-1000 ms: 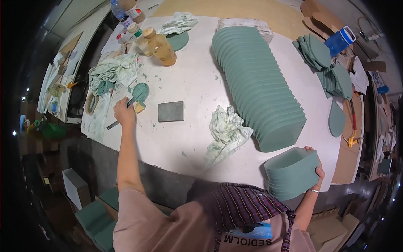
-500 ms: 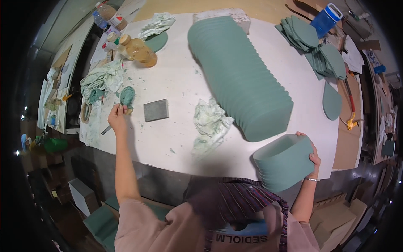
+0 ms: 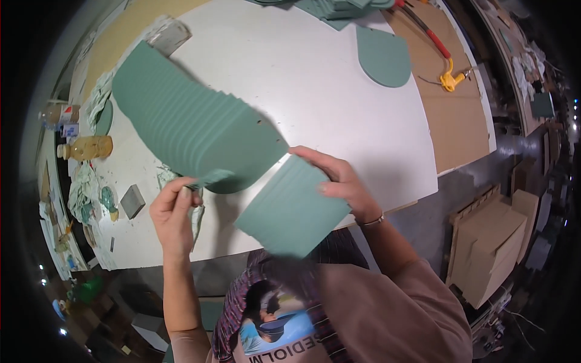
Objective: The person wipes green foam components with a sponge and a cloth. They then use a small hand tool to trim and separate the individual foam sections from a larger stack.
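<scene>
Away from the paste (image 3: 108, 198) at the table's left, the left hand (image 3: 173, 209) had come across to the near end of the row (image 3: 157, 100). Its thumb and forefinger were pinched together on a thin green piece (image 3: 215, 178), too blurred to identify; it might have been a blade smeared with paste. In view, the green piece overlapped the row's end, but whether it touched could not be told.

The right hand (image 3: 339, 181) was clamped on the stack (image 3: 290, 209), fingers over the upper edge and thumb on the face. The stack had been turned since the earlier frame: its hollow, curved side had shown then, and now a broad, finely ridged face was turned up. It was tilted in front of the body at the table's (image 3: 315, 78) near edge, its upper corner close to the row's end.

With both hands drawn nearer each other, the work seemed to have passed from picking up at the paste to dealing with the stack.

The whole view had also swung, so the row, the grey block (image 3: 132, 201) and the amber bottle (image 3: 91, 147) appeared farther left. The dark stick (image 3: 112, 244) lay on the table, apart from the left hand.
</scene>
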Demonstrator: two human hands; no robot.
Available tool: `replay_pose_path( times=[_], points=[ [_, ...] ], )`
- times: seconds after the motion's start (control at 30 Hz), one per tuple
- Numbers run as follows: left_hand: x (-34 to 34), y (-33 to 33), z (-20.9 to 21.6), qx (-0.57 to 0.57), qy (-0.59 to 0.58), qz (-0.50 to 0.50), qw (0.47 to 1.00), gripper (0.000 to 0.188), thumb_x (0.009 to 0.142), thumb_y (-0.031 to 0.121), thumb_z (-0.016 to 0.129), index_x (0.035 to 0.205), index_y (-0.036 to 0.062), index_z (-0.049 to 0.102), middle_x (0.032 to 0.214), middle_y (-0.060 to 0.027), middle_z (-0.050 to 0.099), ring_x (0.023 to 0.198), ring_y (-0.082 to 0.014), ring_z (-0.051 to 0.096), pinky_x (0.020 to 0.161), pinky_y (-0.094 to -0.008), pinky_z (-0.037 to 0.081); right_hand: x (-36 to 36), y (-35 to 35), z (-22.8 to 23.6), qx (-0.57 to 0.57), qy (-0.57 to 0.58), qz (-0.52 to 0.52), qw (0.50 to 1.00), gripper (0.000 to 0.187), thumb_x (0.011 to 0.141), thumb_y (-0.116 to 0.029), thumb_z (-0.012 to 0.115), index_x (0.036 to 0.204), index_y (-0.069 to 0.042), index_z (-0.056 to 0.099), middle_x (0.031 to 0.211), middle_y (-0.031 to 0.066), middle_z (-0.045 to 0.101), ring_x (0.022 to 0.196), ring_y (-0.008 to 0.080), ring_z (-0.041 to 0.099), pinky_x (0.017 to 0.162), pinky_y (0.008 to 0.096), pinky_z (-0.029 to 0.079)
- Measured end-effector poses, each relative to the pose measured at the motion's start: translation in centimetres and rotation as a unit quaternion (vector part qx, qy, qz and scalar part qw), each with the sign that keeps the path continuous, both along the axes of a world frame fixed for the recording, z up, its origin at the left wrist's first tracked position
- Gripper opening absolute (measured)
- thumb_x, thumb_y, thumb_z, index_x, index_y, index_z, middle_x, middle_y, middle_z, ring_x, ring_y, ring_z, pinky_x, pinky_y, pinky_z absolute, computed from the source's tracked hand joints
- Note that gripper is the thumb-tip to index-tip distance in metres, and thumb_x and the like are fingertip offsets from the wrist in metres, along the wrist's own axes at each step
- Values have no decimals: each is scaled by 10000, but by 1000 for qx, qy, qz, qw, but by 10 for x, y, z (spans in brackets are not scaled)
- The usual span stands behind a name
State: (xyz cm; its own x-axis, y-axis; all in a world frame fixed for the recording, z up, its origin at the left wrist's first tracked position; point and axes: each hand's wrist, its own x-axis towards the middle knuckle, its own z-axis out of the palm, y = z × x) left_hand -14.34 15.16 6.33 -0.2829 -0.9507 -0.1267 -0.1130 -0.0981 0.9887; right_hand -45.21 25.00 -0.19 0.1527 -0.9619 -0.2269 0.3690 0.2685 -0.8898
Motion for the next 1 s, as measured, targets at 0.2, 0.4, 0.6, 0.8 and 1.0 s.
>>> replay_pose_path(
  times=[0.2, 0.4, 0.6, 0.8, 1.0],
  points=[
    [-72, -11, 22, -141, -135, -160, 968, 175, 938, -3, 601, 1070, -33, 711, 868, -56, 575, 771, -126, 493, 662, -248, 375, -9, 1, -1, -34, 19, 4, 999, 736, 759, -211, 664, 1442, 13, 505, 1452, 146, 517, 1343, 242, 483, 1153, 361, 326],
    [-103, -31, 39, -196, -186, -218, 938, 249, 892, -108, 562, 1064, -18, 718, 933, -70, 566, 799, -151, 516, 677, -266, 397, -9, 3, -13, -70, 13, -9, 997, 717, 768, -145, 683, 1448, -7, 502, 1482, 140, 506, 1384, 248, 449, 1177, 364, 300],
    [-117, -42, 53, -229, -274, -278, 892, 289, 818, -129, 582, 1029, 7, 726, 943, -85, 545, 847, -199, 560, 716, -283, 440, -3, 4, -20, -91, 11, -17, 996, 737, 769, -137, 697, 1463, -7, 483, 1510, 145, 484, 1419, 263, 418, 1187, 375, 290],
    [-121, -44, 55, -227, -282, -293, 885, 293, 787, -146, 597, 1000, 5, 732, 941, -85, 535, 880, -216, 575, 751, -292, 461, -6, 3, -16, -81, 39, -14, 996, 759, 750, -203, 702, 1454, -9, 497, 1497, 164, 489, 1410, 274, 426, 1182, 379, 296],
    [-123, -46, 56, -243, -285, -310, 874, 280, 779, -138, 618, 992, 2, 732, 933, -88, 538, 884, -224, 579, 740, -311, 466, -7, 2, -15, -90, 57, -14, 994, 765, 733, -213, 695, 1445, -8, 508, 1487, 173, 496, 1409, 287, 426, 1182, 381, 294]
  ],
)
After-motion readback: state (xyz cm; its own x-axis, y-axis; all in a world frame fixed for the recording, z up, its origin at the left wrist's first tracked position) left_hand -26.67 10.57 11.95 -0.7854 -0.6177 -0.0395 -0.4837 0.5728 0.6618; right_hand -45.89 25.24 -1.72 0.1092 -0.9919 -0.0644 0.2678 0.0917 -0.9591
